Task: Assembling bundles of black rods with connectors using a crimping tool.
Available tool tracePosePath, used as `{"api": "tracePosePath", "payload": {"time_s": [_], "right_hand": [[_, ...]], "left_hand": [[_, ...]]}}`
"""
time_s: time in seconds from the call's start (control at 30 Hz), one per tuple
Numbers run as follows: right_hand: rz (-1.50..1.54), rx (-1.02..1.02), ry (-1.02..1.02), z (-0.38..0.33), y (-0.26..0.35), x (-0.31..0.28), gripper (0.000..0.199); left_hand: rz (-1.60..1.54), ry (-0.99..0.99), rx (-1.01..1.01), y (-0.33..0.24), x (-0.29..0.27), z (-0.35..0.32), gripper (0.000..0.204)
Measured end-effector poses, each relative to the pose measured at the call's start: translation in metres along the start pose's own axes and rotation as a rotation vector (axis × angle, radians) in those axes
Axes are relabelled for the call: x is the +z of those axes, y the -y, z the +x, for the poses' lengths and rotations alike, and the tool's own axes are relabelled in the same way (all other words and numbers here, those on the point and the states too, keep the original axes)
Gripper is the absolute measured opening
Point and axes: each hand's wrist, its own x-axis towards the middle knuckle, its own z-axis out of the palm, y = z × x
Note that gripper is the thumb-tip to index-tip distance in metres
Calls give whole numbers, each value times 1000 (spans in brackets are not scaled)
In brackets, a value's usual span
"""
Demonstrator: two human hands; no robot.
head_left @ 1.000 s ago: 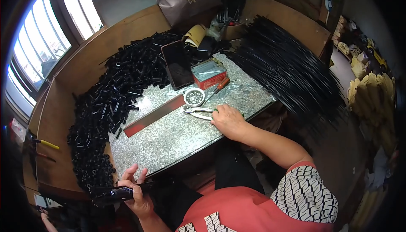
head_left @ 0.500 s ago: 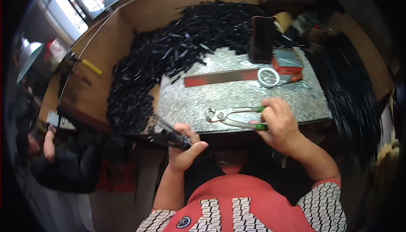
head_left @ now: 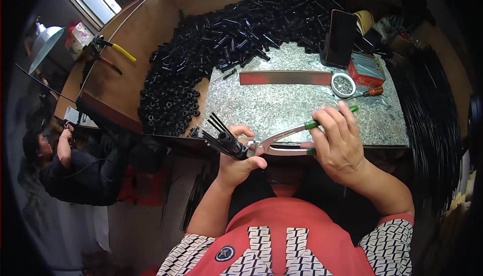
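Note:
My left hand (head_left: 232,169) grips a bundle of thin black rods (head_left: 217,125) gathered around a black tubular piece (head_left: 226,139). The rods' free ends fan out toward the upper left. My right hand (head_left: 338,147) holds metal pincers (head_left: 286,136) with green grips, fingers wrapped over the spread handles. The jaws are at the inner end of the bundle, beside my left fingers; whether they bite on anything cannot be made out. Both hands are at the front edge of the speckled worktop (head_left: 282,110).
A heap of black tubular parts (head_left: 221,44) covers the back and left. A flat metal strip (head_left: 284,77), white dish (head_left: 343,85), red box (head_left: 366,77), screwdriver (head_left: 371,92) and phone (head_left: 340,38) lie farther back. Long black rods (head_left: 427,110) line the right. Another person (head_left: 75,170) sits left.
The pincers have moved left and their jaws now meet the bundle's end, with the handles spread wider. My left hand has moved slightly up and right. The view has shifted.

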Motion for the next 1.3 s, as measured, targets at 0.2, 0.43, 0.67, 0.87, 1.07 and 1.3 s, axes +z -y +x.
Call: {"api": "tracePosePath", "payload": {"time_s": [0.2, 0.43, 0.67, 0.87, 1.07, 1.3], "right_hand": [[214, -50, 220, -25, -3, -1, 23], [1802, 772, 1211, -34, 6, -5, 24], [1283, 557, 935, -36, 5, -11, 41], [1361, 624, 750, -40, 10, -14, 26], [2118, 926, 1267, -59, 5, 10, 25], [493, 91, 201, -47, 17, 12, 35]], "left_hand": [[-16, 64, -39, 9, -6, -1, 72], [100, 148, 26, 18, -10, -2, 70], [239, 87, 6, 17, -3, 0, 57], [178, 54, -4, 13, -6, 4, 70], [84, 122, -33, 8, -6, 1, 66], [30, 80, 34, 0, -1, 3, 41]]}}
